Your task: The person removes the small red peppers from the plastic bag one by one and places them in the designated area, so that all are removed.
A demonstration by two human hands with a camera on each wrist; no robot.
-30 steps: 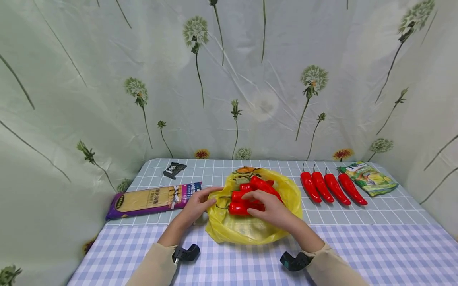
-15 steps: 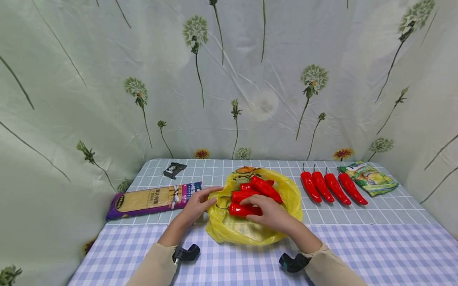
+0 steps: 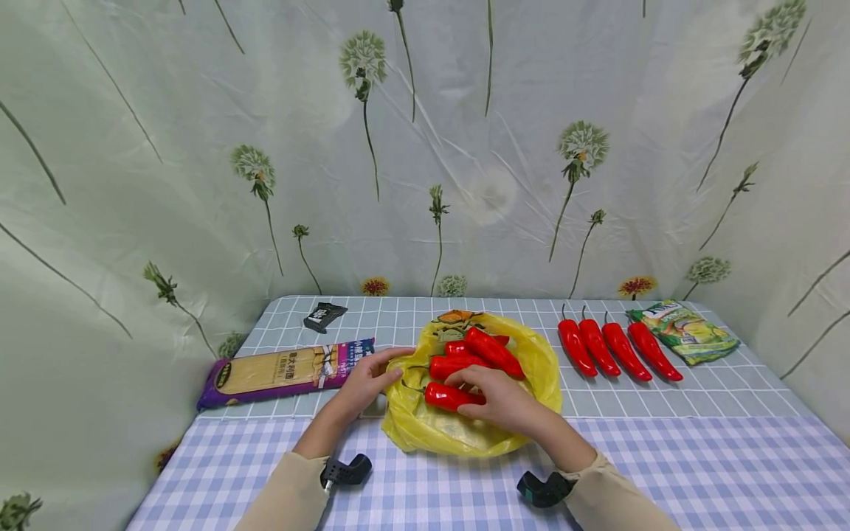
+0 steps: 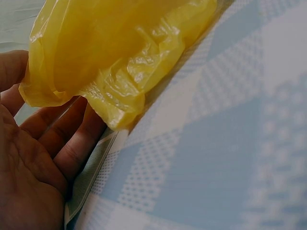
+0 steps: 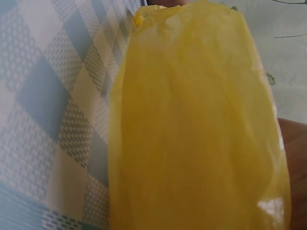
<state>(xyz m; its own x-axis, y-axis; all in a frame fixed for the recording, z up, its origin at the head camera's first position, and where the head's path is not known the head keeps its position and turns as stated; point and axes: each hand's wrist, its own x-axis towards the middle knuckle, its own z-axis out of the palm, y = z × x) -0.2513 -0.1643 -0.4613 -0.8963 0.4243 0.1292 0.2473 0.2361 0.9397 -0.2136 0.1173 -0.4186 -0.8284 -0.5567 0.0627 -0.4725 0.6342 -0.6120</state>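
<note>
In the head view a yellow plastic bag (image 3: pixel 458 436) lies spread wide at the middle of the table, with several glossy red chili peppers (image 3: pixel 493 349) inside. My left hand (image 3: pixel 364 382) holds the bag's left rim; in the left wrist view the thumb is on one side of the yellow film and the fingers (image 4: pixel 72 148) behind it. Reaching over the right rim, my right hand (image 3: pixel 501 398) grips the body of the nearest pepper (image 3: pixel 443 397), whose stem points left. The right wrist view is mostly filled by the bag's wall (image 5: pixel 192 120), which hides the fingers.
Right of the bag, several red peppers (image 3: pixel 617 349) lie in a row beside a green snack packet (image 3: pixel 690 333). A long pasta pack (image 3: pixel 285 372) lies to the left, a small black packet (image 3: pixel 325 316) behind it. A printed curtain (image 3: pixel 465 147) hangs behind the table.
My right hand has lowered onto the nearest pepper and closed round it. That pepper now slants, its right end nearer me. The left hand stays at the bag's rim.
</note>
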